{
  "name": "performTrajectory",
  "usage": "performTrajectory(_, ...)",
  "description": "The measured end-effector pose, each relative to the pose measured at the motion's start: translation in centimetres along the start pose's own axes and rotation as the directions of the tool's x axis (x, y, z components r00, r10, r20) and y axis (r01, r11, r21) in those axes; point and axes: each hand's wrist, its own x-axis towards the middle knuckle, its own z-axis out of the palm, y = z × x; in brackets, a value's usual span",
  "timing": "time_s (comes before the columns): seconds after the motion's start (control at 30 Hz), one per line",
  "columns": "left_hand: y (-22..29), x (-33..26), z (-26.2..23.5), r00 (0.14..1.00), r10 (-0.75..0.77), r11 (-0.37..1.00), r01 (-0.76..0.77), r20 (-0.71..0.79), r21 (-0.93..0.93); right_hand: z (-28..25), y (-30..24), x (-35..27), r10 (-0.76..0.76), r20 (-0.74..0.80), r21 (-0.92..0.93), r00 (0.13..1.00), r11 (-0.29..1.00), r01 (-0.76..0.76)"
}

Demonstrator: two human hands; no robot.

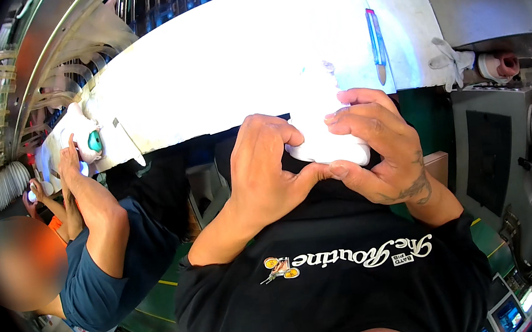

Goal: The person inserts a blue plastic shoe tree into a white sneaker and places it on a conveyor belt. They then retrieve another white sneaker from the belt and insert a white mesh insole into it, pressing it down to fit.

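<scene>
A white shoe (325,127), much of it washed out by glare, is held between my two hands at the near edge of the bright table. My left hand (265,159) grips its left side, the thumb pressed along the near end and the curled fingers against the side. From the right, my right hand (380,141) wraps round the shoe with its fingers over the upper part and its thumb at the near end. Both thumbs meet at that near end. The shoe's far end fades into the glare over the table.
A white worktable (203,62) stretches in front of me. A slim blue-handled tool (377,44) lies on its right part. Further right are a white glove (451,61) and a white shoe with a red inside (499,67). At left, a co-worker (115,246) handles a white-and-green shoe (84,134).
</scene>
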Motion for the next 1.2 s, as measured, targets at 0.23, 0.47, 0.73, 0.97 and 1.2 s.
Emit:
performTrajectory(0.23,-1.4,-1.4,1.9,0.999,0.005,0.984,-0.011,-0.038,-0.177,-0.8,1.1,-1.2,0.055,-0.015,0.113,0.998,0.992,-0.053)
performTrajectory(0.47,-0.4,-2.0,1.8,0.997,-0.071,0.981,0.068,-0.005,-0.182,-1.4,1.9,-1.6,0.054,0.053,0.170,0.997,0.983,-0.062)
performTrajectory(0.73,-0.8,-1.0,2.3,0.997,-0.078,0.992,0.078,0.001,-0.104,-1.5,2.5,-2.0,0.033,0.032,0.217,0.999,0.975,-0.039)
performTrajectory(0.97,-0.9,0.2,4.0,0.996,-0.093,0.992,0.093,0.001,-0.084,-2.0,2.8,-2.0,0.102,-0.020,0.108,0.995,0.989,-0.099)
performTrajectory(1.2,-2.4,-0.7,5.6,0.999,-0.025,0.986,0.028,0.020,-0.166,-2.1,4.3,-2.4,0.152,-0.072,0.123,0.986,0.982,-0.143)
